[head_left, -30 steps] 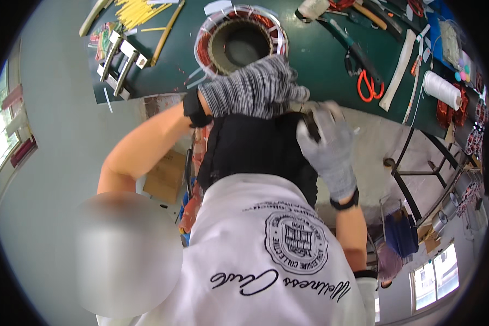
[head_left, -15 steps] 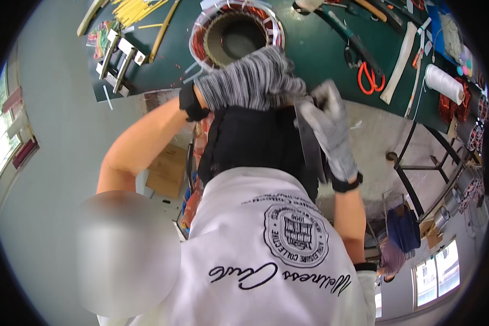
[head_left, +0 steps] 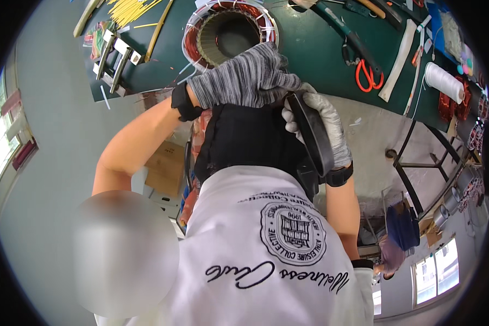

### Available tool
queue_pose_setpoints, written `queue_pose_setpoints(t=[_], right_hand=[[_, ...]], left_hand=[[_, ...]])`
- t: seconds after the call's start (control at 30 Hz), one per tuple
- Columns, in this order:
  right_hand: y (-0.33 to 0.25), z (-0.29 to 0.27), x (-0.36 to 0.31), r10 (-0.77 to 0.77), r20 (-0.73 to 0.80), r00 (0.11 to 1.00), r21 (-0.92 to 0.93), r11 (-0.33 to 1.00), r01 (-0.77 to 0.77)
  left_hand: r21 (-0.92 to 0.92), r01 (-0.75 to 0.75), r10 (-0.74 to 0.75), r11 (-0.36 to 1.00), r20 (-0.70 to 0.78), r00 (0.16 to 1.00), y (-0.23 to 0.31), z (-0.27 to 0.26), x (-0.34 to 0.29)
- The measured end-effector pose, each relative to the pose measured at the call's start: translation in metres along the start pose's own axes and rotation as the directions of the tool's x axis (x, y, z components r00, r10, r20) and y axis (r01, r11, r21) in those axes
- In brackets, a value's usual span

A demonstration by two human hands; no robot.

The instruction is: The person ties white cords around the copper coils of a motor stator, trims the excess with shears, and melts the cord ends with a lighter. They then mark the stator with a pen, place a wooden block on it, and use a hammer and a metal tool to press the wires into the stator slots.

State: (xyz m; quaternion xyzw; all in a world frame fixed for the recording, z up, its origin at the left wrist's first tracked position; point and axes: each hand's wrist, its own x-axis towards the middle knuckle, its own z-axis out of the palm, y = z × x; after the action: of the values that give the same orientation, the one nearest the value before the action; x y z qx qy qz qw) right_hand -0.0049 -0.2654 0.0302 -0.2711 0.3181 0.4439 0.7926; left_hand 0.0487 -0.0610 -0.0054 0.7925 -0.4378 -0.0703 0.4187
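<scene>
My left hand (head_left: 242,77), in a striped grey knit glove, lies across the near side of a motor stator (head_left: 193,41) with copper windings and white lacing. Its fingers are curled, with their tips beside my right hand; anything between them is hidden. My right hand (head_left: 331,122), in a pale grey glove, grips a long black object (head_left: 311,130) with a smooth, curved outline. Its upper end is close to my left fingertips, and its lower end slants toward my right wrist. I cannot make out its exact kind.
Red-handled scissors (head_left: 368,76), a white thread spool (head_left: 444,82) and several hand tools lie on the dark green table (head_left: 309,60) to the right. A metal frame with white blocks (head_left: 113,62) and yellow sticks (head_left: 133,10) are at left. A metal stand (head_left: 426,165) is at right.
The black object has turned in my right hand, showing a broader side. My right fingers have shifted around its upper part. My left hand has moved slightly left.
</scene>
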Motion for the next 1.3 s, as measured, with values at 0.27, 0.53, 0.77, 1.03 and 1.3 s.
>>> queue_pose_setpoints(t=[0.27, 0.53, 0.77, 1.03, 1.3], right_hand=[[-0.002, 0.005, 0.012, -0.225, 0.011, 0.974, -0.17, 0.96, 0.224], [-0.004, 0.009, 0.018, -0.636, 0.226, 0.738, -0.928, 0.091, 0.362], [0.005, 0.004, 0.006, -0.702, 0.462, 0.542, -0.882, -0.301, 0.362], [0.009, 0.0, 0.004, -0.701, 0.528, 0.479, -0.849, -0.421, 0.32], [-0.002, 0.012, 0.004, -0.665, 0.263, 0.699, -0.937, -0.004, 0.348]], left_hand=[[0.056, -0.006, 0.005, 0.998, 0.015, 1.0, -0.003, -0.006, 0.002], [0.071, 0.006, -0.006, 0.997, 0.005, 1.0, -0.005, -0.003, 0.003], [0.072, 0.012, -0.016, 0.997, 0.054, 0.998, 0.004, -0.004, 0.0], [0.047, 0.043, -0.046, 0.998, 0.074, 0.996, 0.002, -0.005, 0.001], [0.042, 0.049, -0.051, 0.998, 0.045, 0.998, 0.006, -0.004, 0.003]])
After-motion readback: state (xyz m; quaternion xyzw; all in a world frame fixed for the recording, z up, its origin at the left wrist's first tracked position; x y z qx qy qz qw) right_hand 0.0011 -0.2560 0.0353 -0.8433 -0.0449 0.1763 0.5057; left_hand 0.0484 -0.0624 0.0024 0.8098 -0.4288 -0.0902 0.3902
